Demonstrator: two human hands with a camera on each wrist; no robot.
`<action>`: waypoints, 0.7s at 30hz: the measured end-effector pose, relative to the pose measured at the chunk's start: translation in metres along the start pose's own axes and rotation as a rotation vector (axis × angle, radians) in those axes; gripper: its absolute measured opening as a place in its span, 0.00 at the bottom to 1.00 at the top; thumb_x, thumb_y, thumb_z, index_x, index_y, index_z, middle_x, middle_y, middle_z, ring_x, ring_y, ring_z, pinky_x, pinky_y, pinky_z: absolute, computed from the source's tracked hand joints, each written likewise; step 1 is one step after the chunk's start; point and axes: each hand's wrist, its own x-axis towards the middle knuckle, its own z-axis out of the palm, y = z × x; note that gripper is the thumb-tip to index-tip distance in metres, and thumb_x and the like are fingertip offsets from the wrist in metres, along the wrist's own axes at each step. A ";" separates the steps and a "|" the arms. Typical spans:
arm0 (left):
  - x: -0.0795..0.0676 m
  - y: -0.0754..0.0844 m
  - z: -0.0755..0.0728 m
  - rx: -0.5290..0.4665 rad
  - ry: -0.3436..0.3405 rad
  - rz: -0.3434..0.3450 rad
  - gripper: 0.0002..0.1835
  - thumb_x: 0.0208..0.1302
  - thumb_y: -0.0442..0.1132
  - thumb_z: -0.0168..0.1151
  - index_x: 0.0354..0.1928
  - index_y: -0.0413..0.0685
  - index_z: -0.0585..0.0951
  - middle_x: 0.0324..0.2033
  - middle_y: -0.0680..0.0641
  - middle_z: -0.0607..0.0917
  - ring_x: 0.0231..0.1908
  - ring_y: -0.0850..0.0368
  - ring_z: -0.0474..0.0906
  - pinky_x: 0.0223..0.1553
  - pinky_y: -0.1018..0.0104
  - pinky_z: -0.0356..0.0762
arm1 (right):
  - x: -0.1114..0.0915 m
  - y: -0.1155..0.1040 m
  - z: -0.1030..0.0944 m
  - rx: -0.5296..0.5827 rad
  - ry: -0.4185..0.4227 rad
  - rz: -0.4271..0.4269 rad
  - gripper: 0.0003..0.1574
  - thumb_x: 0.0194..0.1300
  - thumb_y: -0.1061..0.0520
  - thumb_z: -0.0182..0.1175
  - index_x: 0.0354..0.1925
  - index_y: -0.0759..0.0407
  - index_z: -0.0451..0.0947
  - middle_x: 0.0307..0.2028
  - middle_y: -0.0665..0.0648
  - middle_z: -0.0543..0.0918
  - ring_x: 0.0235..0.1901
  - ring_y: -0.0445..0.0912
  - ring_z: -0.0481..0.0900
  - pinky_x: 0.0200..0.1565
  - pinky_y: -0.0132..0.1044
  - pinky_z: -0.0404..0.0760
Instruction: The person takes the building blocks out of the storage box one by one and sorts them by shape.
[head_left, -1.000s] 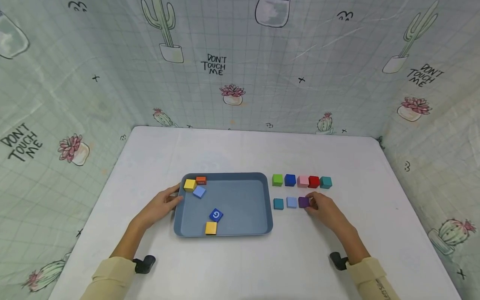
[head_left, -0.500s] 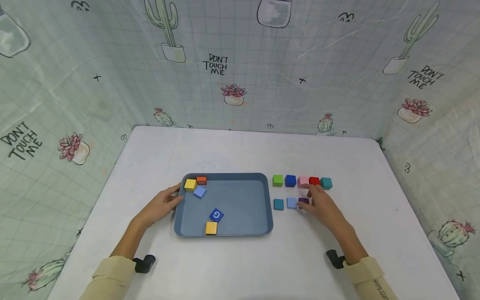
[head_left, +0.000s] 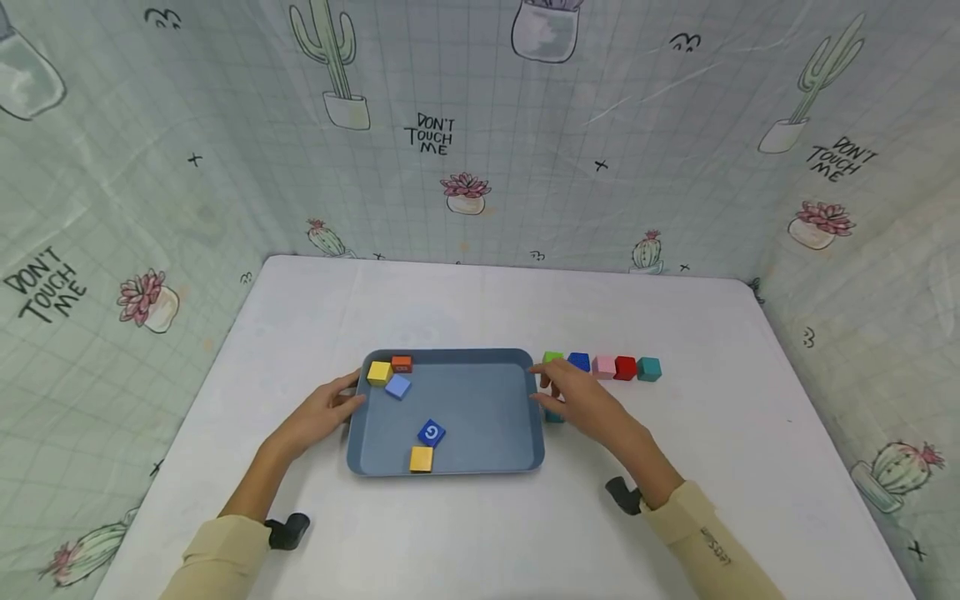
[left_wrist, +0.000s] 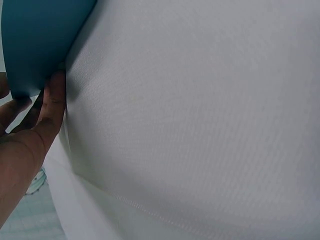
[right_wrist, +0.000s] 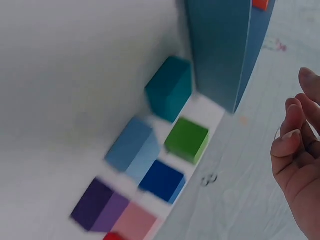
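Note:
The left hand (head_left: 322, 412) rests against the left end of the blue-grey tray (head_left: 487, 468), its thumb and fingers at the outer wall; the left wrist view shows fingers (left_wrist: 56, 100) at the tray's underside edge. Reaching over the tray's right rim, the right hand (head_left: 585, 403) is empty, thumb and fingers apart. It covers parts of the green (right_wrist: 187, 140) and dark blue (right_wrist: 162, 181) cubes and a teal cube (right_wrist: 170, 89). Behind it in the head view are the light blue (right_wrist: 132, 147) and purple (right_wrist: 100, 205) cubes, both visible in the right wrist view.
Inside the tray lie two yellow cubes (head_left: 422, 459), an orange cube (head_left: 402, 364), a light blue cube (head_left: 398, 387) and a blue cube (head_left: 431, 433) with a white mark. Pink (head_left: 603, 367), red (head_left: 626, 367) and teal (head_left: 648, 369) cubes stand in the back row, right of the tray.
The right hand has left the purple cube and moved left across the front row to the tray's right rim. The left hand and the cubes in the tray have stayed put.

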 end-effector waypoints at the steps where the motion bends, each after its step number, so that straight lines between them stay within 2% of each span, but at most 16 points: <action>1: 0.000 0.000 0.000 0.000 -0.001 0.000 0.34 0.70 0.45 0.50 0.72 0.41 0.53 0.67 0.32 0.59 0.60 0.34 0.64 0.55 0.45 0.69 | 0.003 -0.004 0.003 -0.002 -0.015 -0.024 0.27 0.57 0.59 0.67 0.55 0.61 0.74 0.35 0.51 0.75 0.34 0.42 0.73 0.32 0.25 0.77; 5: 0.000 0.000 0.000 -0.004 -0.005 0.001 0.34 0.70 0.44 0.50 0.72 0.41 0.52 0.67 0.32 0.59 0.60 0.34 0.64 0.54 0.45 0.69 | 0.016 -0.019 0.012 -0.033 -0.092 -0.090 0.27 0.59 0.59 0.66 0.56 0.59 0.73 0.38 0.53 0.76 0.35 0.41 0.74 0.36 0.27 0.77; 12: 0.000 0.001 0.000 -0.003 -0.005 0.010 0.34 0.70 0.45 0.51 0.72 0.42 0.53 0.66 0.33 0.60 0.60 0.34 0.65 0.54 0.45 0.69 | 0.030 -0.041 0.033 -0.092 -0.217 -0.146 0.28 0.62 0.55 0.63 0.60 0.55 0.72 0.43 0.52 0.76 0.39 0.40 0.75 0.40 0.27 0.77; 15: 0.000 0.001 -0.001 -0.005 -0.010 0.009 0.34 0.70 0.45 0.51 0.72 0.41 0.53 0.66 0.33 0.60 0.59 0.34 0.65 0.54 0.45 0.69 | 0.033 -0.048 0.042 -0.108 -0.253 -0.177 0.28 0.62 0.55 0.63 0.61 0.54 0.72 0.42 0.52 0.75 0.38 0.39 0.73 0.39 0.26 0.76; 21: 0.001 0.002 -0.001 -0.004 -0.012 0.004 0.34 0.70 0.45 0.51 0.72 0.41 0.53 0.67 0.33 0.59 0.60 0.34 0.65 0.54 0.46 0.69 | 0.039 -0.063 0.059 -0.224 -0.324 -0.232 0.27 0.62 0.52 0.63 0.60 0.49 0.73 0.39 0.49 0.75 0.31 0.37 0.69 0.32 0.23 0.71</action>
